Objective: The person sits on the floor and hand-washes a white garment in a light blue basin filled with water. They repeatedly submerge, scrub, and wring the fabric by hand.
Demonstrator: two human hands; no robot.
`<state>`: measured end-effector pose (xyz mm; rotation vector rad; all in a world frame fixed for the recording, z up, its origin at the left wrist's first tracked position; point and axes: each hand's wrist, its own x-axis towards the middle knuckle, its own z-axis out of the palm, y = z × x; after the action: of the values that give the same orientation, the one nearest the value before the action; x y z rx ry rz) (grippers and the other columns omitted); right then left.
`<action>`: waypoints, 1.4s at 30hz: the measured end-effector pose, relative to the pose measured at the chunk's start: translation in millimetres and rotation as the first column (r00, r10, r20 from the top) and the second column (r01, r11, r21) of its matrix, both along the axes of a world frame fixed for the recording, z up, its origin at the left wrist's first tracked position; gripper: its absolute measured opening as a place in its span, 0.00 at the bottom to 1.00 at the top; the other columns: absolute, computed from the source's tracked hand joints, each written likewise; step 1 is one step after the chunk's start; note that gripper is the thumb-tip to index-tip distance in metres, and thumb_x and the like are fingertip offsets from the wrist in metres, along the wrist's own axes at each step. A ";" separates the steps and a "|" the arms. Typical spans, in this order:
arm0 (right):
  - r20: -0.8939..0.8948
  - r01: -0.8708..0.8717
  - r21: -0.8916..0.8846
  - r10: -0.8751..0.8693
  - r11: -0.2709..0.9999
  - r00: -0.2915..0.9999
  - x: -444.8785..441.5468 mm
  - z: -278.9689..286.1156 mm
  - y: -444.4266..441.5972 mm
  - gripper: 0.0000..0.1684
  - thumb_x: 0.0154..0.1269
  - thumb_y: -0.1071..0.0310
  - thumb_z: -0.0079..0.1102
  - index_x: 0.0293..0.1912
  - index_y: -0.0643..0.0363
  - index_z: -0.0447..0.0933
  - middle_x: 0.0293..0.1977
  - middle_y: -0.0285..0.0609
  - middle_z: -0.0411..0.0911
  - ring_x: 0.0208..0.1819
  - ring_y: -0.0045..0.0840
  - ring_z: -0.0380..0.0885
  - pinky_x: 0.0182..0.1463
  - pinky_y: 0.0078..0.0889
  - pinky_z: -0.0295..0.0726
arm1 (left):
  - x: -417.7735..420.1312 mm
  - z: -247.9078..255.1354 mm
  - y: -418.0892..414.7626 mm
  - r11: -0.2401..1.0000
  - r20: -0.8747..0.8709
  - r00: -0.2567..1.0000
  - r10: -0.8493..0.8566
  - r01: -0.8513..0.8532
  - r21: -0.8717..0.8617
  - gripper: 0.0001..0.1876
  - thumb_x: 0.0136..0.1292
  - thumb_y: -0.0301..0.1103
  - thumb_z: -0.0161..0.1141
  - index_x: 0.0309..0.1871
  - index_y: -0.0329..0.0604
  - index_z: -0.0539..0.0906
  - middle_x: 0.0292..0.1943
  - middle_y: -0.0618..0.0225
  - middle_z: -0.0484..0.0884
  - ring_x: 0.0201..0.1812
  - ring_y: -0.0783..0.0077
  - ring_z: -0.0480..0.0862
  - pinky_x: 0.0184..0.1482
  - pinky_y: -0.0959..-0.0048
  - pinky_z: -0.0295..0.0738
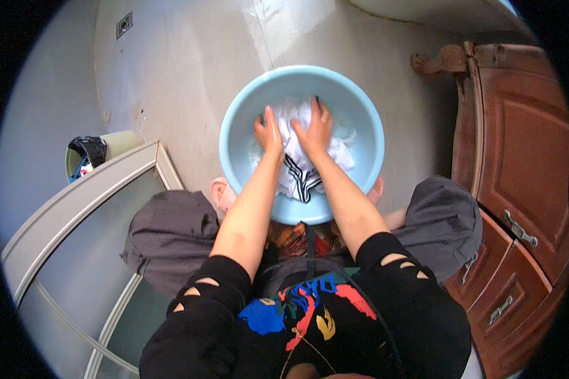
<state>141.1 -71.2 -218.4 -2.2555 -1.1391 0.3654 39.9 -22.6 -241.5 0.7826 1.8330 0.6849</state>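
A white garment [298, 151] with black-striped trim lies bunched and wet in a light blue plastic basin [227, 156]. My left hand [269, 135] grips its left side, thumb pointing away from me. Opposite it, my right hand [316, 132] is closed on the upper part, with a dark strip showing by its fingertips. Both hands are slightly blurred. Some suds or thin water [346, 135] show around the cloth, and its underside is hidden. The garment's striped edge [304, 187] hangs in folds between my forearms.
Pink slippers [224, 194] flank the basin on the tiled floor [189, 94]. At left stand a framed glass panel [85, 208] and a pale green bin [123, 142] with a dark cloth over its rim. A brown wooden cabinet [526, 137] is at right. A floor drain [124, 25] lies far left.
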 end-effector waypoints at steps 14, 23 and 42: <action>-0.552 0.133 -0.311 -0.293 0.941 0.781 -13.0 77.2 27.2 0.22 0.53 0.55 0.58 0.43 0.59 0.75 0.46 0.52 0.72 0.52 0.46 0.69 0.53 0.46 0.70 | -3.1 61.5 -17.1 0.977 0.679 0.728 -0.101 0.202 -0.072 0.11 0.63 0.37 0.47 0.41 0.44 0.77 0.37 0.61 0.80 0.40 0.64 0.81 0.41 0.64 0.77; -0.496 0.013 -0.310 -0.173 0.951 0.851 -72.2 132.0 9.0 0.24 0.55 0.56 0.55 0.52 0.51 0.71 0.49 0.50 0.70 0.54 0.47 0.67 0.59 0.47 0.66 | -46.7 26.2 -24.7 0.937 0.792 0.609 0.044 0.249 -0.244 0.16 0.64 0.44 0.50 0.51 0.47 0.73 0.44 0.69 0.76 0.49 0.67 0.72 0.57 0.59 0.66; -0.744 -0.742 -0.311 0.334 0.593 0.579 109.3 181.6 -34.5 0.28 0.62 0.46 0.50 0.52 0.58 0.73 0.45 0.43 0.76 0.48 0.27 0.72 0.53 0.30 0.68 | -53.1 223.4 22.3 0.681 0.416 0.572 -0.707 0.708 0.184 0.27 0.54 0.46 0.62 0.54 0.41 0.73 0.34 0.67 0.78 0.39 0.72 0.77 0.41 0.73 0.71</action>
<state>250.4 -105.6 -36.9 -1.8379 -1.4783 1.8551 -13.2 -0.3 -18.1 1.1481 0.9387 0.2813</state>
